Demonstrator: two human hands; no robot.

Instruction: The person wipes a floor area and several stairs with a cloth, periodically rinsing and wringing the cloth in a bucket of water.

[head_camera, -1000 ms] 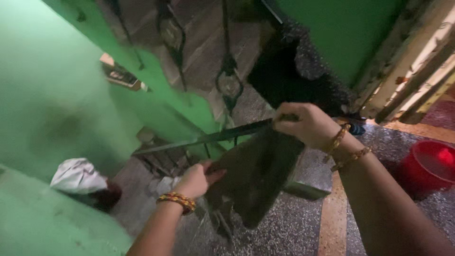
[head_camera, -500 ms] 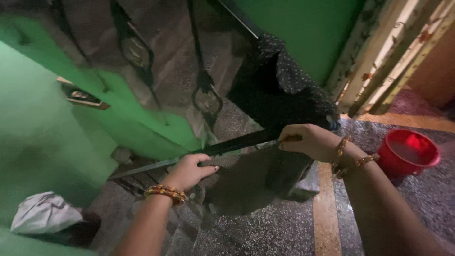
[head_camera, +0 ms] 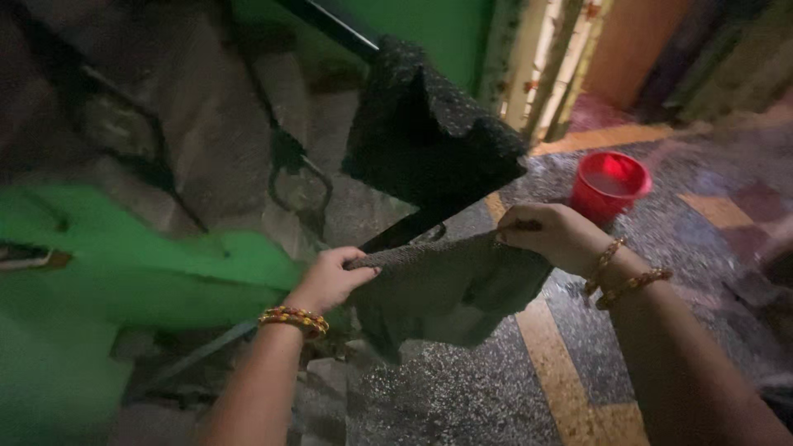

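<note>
A dark grey cloth [head_camera: 442,285] is stretched flat between both my hands, hanging down from its top edge. My left hand [head_camera: 329,279] pinches its left corner and my right hand [head_camera: 555,235] grips its right corner. Both wrists carry gold and coloured bangles. The cloth sits over or just in front of a sloping dark metal stair railing [head_camera: 409,227]. I cannot tell if it touches the rail. A second, black dotted cloth [head_camera: 425,136] is draped on the railing higher up, just behind my hands.
A red bucket [head_camera: 610,183] stands on the speckled stone landing floor [head_camera: 512,388] to the right. Stairs [head_camera: 206,116] with iron balusters rise at the left beside green walls [head_camera: 124,264]. A door frame [head_camera: 537,58] stands at the back.
The view has swung right and up. My hands have drawn the grey cloth taut and raised it to rail height. The white bundle at lower left has left the view.
</note>
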